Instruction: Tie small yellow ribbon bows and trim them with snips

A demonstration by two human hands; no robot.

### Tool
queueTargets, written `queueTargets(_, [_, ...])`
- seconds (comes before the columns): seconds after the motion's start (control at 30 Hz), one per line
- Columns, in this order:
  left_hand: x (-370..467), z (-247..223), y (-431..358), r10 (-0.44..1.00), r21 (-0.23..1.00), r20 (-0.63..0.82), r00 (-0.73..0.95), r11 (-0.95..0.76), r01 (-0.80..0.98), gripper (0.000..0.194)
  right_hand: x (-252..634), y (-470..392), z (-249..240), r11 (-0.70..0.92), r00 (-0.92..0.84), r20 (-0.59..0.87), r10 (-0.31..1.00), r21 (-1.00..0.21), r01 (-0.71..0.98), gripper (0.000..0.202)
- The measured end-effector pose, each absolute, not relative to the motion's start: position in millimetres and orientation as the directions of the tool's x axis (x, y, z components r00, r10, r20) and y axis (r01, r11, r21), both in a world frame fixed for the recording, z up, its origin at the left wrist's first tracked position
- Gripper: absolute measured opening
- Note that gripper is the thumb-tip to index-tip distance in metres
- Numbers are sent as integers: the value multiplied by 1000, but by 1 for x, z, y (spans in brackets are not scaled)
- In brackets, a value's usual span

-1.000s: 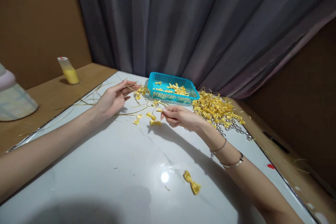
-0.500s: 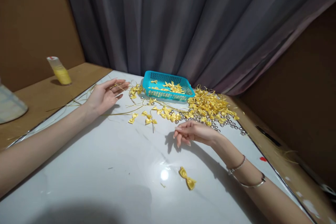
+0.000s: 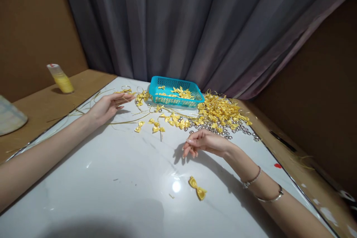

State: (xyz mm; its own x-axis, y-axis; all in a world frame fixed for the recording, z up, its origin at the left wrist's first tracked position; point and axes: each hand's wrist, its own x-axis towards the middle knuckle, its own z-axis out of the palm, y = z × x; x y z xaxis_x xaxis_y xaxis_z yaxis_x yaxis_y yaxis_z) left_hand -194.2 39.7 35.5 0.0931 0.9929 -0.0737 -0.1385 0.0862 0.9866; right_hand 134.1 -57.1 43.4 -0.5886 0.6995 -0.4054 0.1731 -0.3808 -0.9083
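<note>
My left hand (image 3: 107, 108) reaches over the far left of the white table, fingers stretched out and pointing right. Just behind its fingertips lies a yellow ribbon bow with a gold loop (image 3: 126, 89), and thin gold cords (image 3: 122, 123) run beside the hand. Near the table's middle my right hand (image 3: 205, 143) hovers with loosely bent fingers, partly apart; I see nothing in it. Small silver rings (image 3: 228, 134) and a heap of yellow bows (image 3: 220, 109) are beyond it. One single yellow bow (image 3: 197, 188) lies nearer to me.
A turquoise basket (image 3: 176, 101) holding several yellow bows stands at the back, before a grey curtain (image 3: 173, 22). On the left are a bottle with yellow contents (image 3: 61, 80) and a pale container (image 3: 9, 117). A black pen-like object (image 3: 283, 141) lies along the right edge.
My left hand has turned and its fingers lie closer together, uncovering a bow behind them. My right hand's fingers have curled slightly. The view has shifted a little.
</note>
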Motion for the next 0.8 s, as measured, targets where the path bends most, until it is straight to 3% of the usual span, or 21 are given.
queueTargets(0.13, [-201,34,28,987,987,-141,76,134,85,19,132,-67,38,-297,-514,-384,767,-923,247,31])
queueTargets(0.27, [-221,34,12,993,874,-109,-50,120,472,15,123,-80,50,-29,-467,-314,826,-853,522,28])
queueTargets(0.33, [-230,36,1,996,832,-37,-80,75,549,27,114,-87,63,185,-537,-245,808,-758,625,30])
queueTargets(0.43, [-222,46,-23,970,845,236,-66,-171,507,52,99,-96,84,454,-640,-168,750,-574,682,25])
queueTargets(0.5, [-198,57,-42,956,835,286,66,-282,473,57,90,-99,95,562,-667,-136,733,-431,706,22])
queueTargets(0.57, [-162,67,-59,935,887,133,328,-259,381,45,86,-100,103,633,-686,-92,721,-315,707,25])
queueTargets(0.67, [-107,76,-73,653,946,-137,745,-137,295,33,91,-105,108,670,-687,-29,726,-198,716,30])
queueTargets(0.73, [-78,78,-74,498,946,-202,844,-124,299,27,101,-111,106,629,-639,-23,769,-157,761,32])
queueTargets(0.8, [-58,77,-73,477,940,-191,858,-162,300,23,113,-120,100,570,-581,-33,813,-151,807,32])
